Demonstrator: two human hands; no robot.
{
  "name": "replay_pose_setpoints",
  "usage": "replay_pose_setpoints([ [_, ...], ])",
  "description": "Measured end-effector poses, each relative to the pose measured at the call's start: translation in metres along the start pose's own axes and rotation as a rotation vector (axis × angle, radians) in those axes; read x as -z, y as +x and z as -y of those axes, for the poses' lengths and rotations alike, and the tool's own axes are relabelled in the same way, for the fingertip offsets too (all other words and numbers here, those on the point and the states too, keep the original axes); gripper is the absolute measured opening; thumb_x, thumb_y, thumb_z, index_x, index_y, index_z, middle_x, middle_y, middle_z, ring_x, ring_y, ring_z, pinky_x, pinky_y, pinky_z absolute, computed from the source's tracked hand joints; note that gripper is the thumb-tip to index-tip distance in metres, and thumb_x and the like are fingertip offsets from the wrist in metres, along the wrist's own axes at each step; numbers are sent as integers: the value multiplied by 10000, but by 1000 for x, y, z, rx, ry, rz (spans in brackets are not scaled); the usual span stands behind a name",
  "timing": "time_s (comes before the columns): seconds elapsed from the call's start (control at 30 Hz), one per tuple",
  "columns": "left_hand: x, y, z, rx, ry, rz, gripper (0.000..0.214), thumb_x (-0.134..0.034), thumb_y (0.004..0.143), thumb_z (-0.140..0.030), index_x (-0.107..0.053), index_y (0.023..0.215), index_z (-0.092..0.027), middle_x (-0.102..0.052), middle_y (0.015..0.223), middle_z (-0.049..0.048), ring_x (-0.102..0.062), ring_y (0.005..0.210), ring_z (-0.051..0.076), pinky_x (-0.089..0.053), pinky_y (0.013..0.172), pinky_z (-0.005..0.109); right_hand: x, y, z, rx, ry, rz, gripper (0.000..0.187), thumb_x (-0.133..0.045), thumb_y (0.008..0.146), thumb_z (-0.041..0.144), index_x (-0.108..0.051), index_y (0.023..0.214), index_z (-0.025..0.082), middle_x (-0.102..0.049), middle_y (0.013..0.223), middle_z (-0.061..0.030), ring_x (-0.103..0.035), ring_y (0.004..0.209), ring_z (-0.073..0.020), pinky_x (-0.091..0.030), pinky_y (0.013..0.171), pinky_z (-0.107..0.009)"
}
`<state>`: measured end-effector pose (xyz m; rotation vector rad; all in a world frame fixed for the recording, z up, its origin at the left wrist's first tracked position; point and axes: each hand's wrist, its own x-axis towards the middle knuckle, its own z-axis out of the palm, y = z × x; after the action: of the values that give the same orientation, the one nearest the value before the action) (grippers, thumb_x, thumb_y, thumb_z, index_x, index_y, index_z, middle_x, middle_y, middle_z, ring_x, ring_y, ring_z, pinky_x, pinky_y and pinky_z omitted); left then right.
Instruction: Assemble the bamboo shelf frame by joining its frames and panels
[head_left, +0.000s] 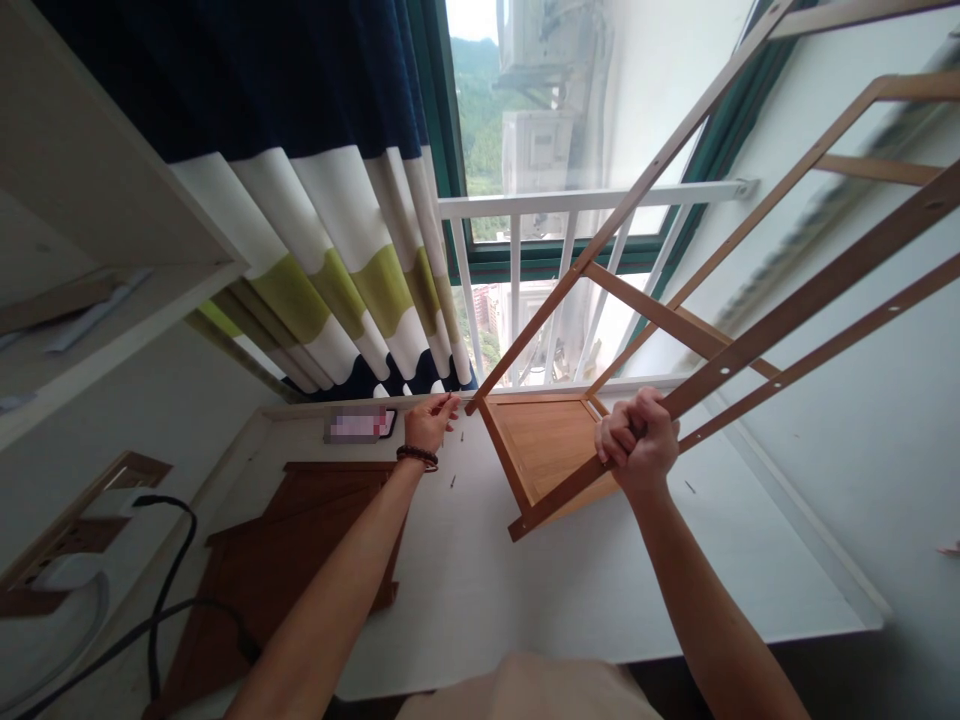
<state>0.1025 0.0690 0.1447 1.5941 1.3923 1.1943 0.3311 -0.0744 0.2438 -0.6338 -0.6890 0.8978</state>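
Observation:
A wooden shelf frame [720,260] of thin slats leans up toward the window, its bottom panel [544,445] resting on the white windowsill ledge [480,560]. My right hand [636,440] is closed round one of the frame's dark slats near its lower end. My left hand [431,420], with a bead bracelet on the wrist, reaches over the ledge with fingers pinched on something small I cannot make out. Small screws [453,481] lie on the ledge just beside it.
Brown wooden panels [300,560] lie on the ledge's left part. A phone [360,424] lies near the curtain [337,280]. A black cable [161,600] runs at the lower left. A white railing [585,200] guards the window; a shelf unit [97,250] stands left.

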Motion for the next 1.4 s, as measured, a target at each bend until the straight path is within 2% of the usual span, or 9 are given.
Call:
replay_pose_setpoints([
  [0.13,-2,-2,-5,-20,53,-9,379,-604,698,-414,-642,997,-183,-665,716,21,-589,529,114,-467,426,206,0,0,1,3,-2,-5,324,-458,792,219,-275,525,196,-272,341,110,-259,211,-52,-280,230,-175],
  [0.27,-3,1,-11,-63,111,-76,308,-624,679,-404,-674,869,-168,-671,848,52,-578,512,103,-467,428,209,0,1,1,3,-2,-8,336,-464,792,236,-268,522,196,-270,340,111,-259,212,-49,-285,232,-171],
  [0.47,-2,4,-11,-97,100,-59,321,-634,677,-345,-657,952,-181,-666,791,39,-592,569,120,-486,467,213,-2,2,3,-7,4,8,325,-472,788,240,-285,526,197,-274,342,113,-260,211,-48,-291,232,-171],
  [0.63,1,6,-10,-261,166,-28,107,-605,693,-270,-664,697,-181,-644,769,21,-591,632,122,-475,497,205,-1,4,2,-16,8,6,318,-463,790,238,-289,526,198,-269,341,113,-253,208,-50,-285,228,-175],
  [0.77,2,9,-11,-342,196,3,87,-602,695,-236,-664,647,-197,-629,772,16,-584,700,127,-479,574,220,0,5,2,-10,4,4,318,-467,781,226,-282,523,201,-262,339,112,-251,207,-51,-278,226,-176],
  [0.93,0,9,-10,-213,175,-97,122,-686,623,-319,-698,685,-215,-586,825,20,-558,696,120,-467,601,226,1,5,1,10,-15,-6,337,-467,793,268,-283,519,198,-267,343,111,-258,212,-47,-283,230,-173],
  [1.13,-4,-1,-2,67,-187,40,377,-673,631,-420,-687,909,-166,-651,715,27,-600,642,131,-518,595,257,1,4,1,6,4,-11,330,-472,779,216,-276,514,198,-262,339,111,-257,209,-51,-276,227,-176],
  [1.27,-2,-6,-3,113,-277,80,454,-653,658,-429,-651,1011,-143,-684,834,61,-643,723,153,-530,729,312,0,4,3,6,9,-21,322,-450,789,213,-287,511,199,-266,336,107,-253,206,-54,-271,223,-181],
  [1.4,-2,-7,-6,114,-280,68,449,-589,709,-470,-654,995,-129,-676,862,80,-636,843,191,-537,736,320,-1,3,3,0,8,-21,326,-468,776,213,-278,512,198,-262,333,111,-254,204,-51,-278,226,-177],
])
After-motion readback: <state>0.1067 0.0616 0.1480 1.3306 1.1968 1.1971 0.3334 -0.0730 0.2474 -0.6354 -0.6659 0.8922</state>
